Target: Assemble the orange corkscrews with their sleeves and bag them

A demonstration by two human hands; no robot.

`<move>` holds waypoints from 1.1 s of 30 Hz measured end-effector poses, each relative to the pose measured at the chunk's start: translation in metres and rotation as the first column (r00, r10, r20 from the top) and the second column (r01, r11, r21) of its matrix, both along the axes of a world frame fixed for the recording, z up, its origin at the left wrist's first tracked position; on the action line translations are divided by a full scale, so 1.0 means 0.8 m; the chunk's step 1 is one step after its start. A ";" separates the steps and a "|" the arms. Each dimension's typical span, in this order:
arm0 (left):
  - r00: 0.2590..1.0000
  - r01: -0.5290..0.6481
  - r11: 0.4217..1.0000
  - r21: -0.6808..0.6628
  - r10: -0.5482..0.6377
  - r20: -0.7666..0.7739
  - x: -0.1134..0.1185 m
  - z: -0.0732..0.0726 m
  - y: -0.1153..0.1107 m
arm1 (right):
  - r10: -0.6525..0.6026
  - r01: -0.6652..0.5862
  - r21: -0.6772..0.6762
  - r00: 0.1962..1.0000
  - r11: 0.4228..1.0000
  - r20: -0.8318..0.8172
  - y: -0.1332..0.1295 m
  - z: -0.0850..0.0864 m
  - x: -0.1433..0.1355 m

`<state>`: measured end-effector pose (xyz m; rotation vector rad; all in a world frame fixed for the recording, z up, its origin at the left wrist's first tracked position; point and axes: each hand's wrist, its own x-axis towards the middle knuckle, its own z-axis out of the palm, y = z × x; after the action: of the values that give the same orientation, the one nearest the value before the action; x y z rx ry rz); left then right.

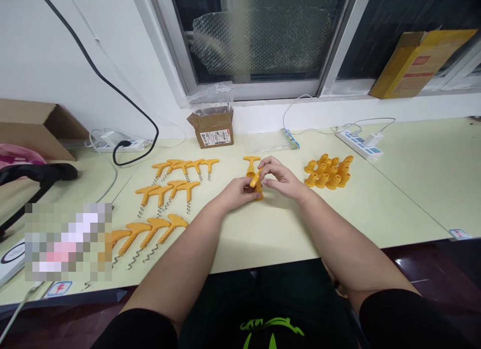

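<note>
Gripping a glossy yellow plastic handle (255,179) from its left side, the left hand (243,192) has its thumb and fingers curled around the piece, low over the pale yellow-green table (263,238). A flared yellow plastic sleeve (259,195) shows below the handle, between the hands and partly covered by the left fingers. The right hand (281,179) is at the handle's other side, its fingers bent and slightly parted; whether they pinch it or only rest close to it, I cannot tell.

Just beyond the hands, a yellow T-shaped piece with a flared lower part (251,167) stands upright on the table. To the left of the hands, corkscrews with yellow T-shaped handles and silvery spiral metal tips (160,193) lie in three rows, the nearest row partly hidden by a pixelated patch. To the right, well apart from the held handle, a cluster of yellow flared plastic sleeves (330,171) stands close together. Near the wall are a small open brown cardboard box with a white label (215,130) and, beside it, a flat clear plastic bag (263,141).
</note>
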<state>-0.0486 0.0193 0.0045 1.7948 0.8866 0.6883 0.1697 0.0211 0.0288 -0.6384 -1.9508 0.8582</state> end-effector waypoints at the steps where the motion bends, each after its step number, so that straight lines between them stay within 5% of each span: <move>1: 1.000 0.000 1.000 0.002 0.000 -0.008 0.000 0.002 -0.001 | -0.023 0.023 0.022 0.999 1.000 0.030 -0.001 0.003 0.002; 6: 0.999 -0.028 1.000 0.005 0.028 -0.020 -0.001 -0.003 0.002 | -0.063 0.056 0.059 0.991 0.997 0.119 -0.011 0.009 -0.003; 12: 1.000 0.008 1.000 0.006 -0.009 0.028 -0.001 -0.006 0.003 | -0.005 0.008 -0.211 1.000 0.977 0.013 -0.002 0.001 0.004; 17: 0.996 0.090 0.995 0.047 -0.090 -0.006 -0.002 0.006 -0.003 | 0.070 -0.063 -0.118 0.996 0.991 0.057 0.007 0.005 0.021; 22: 0.983 0.163 0.984 0.067 -0.156 -0.097 -0.004 0.009 -0.003 | 0.211 -0.202 -0.161 0.977 0.966 0.040 0.005 0.007 0.017; 27: 0.990 0.135 0.989 0.055 -0.133 -0.048 -0.003 0.010 -0.004 | -0.020 0.026 -0.065 0.995 0.998 0.093 0.003 0.004 0.009; 33: 0.998 0.057 0.998 0.023 -0.056 -0.041 -0.002 0.001 0.004 | -0.358 0.358 0.053 0.887 0.932 0.291 -0.016 0.006 -0.020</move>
<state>-0.0500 0.0223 0.0053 1.8536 0.8539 0.6310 0.1539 0.0082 0.0336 -1.1437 -2.0013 0.5545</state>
